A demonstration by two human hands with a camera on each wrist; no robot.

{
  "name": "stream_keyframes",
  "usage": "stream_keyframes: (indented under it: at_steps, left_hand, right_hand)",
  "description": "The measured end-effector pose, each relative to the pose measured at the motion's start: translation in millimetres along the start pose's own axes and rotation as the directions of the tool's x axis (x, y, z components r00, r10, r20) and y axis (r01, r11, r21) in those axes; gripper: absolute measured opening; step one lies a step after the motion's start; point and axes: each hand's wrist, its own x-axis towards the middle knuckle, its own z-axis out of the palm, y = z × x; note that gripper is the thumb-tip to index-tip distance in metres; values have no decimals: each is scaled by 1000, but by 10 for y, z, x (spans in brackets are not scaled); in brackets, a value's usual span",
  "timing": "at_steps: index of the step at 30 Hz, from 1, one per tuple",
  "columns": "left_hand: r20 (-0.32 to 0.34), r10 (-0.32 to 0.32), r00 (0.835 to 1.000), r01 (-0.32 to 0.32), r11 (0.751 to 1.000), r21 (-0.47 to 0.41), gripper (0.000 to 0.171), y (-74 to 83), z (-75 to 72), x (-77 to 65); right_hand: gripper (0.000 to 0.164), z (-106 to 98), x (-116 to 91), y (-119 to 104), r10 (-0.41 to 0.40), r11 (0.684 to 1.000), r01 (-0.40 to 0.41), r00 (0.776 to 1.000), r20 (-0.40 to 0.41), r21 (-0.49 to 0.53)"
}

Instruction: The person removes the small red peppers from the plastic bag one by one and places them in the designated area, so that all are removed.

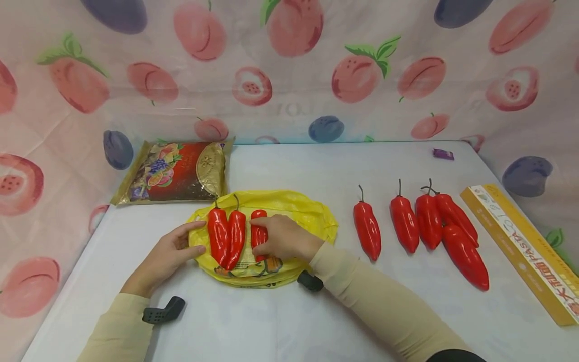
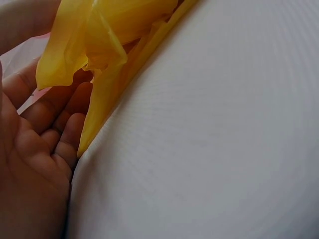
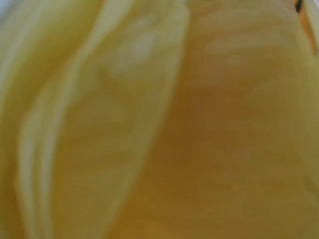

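Observation:
A yellow plastic bag (image 1: 307, 211) lies spread on the table, with two red chili peppers (image 1: 218, 236) (image 1: 237, 236) side by side on it. Just right of them, my right hand (image 1: 285, 236) holds a third red pepper (image 1: 259, 235) between thumb and fingers, low over the bag. At the bag's left edge is my left hand (image 1: 174, 246), thumb and fingers apart. In the left wrist view the bag's loose edge (image 2: 107, 55) hangs between the left hand's thumb and its loosely bent fingers (image 2: 70, 134). Only blurred yellow plastic (image 3: 199, 124) fills the right wrist view.
Several more red peppers (image 1: 404, 223) lie to the right. Beyond them a long yellow pasta box (image 1: 520, 251) runs along the table's right side. A red and gold packet (image 1: 181, 171) lies behind the bag at left. A small purple wrapper (image 1: 443, 154) is at the back right.

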Motion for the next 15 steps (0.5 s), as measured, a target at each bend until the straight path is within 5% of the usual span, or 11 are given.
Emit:
stream_keyframes:
  at_steps: [15]
  left_hand:
    - [2,5,1000,-5,1000,16,65,-17,-7,10]
  right_hand:
    - [64,-180,-105,111,39,993,-33,998,-55,115]
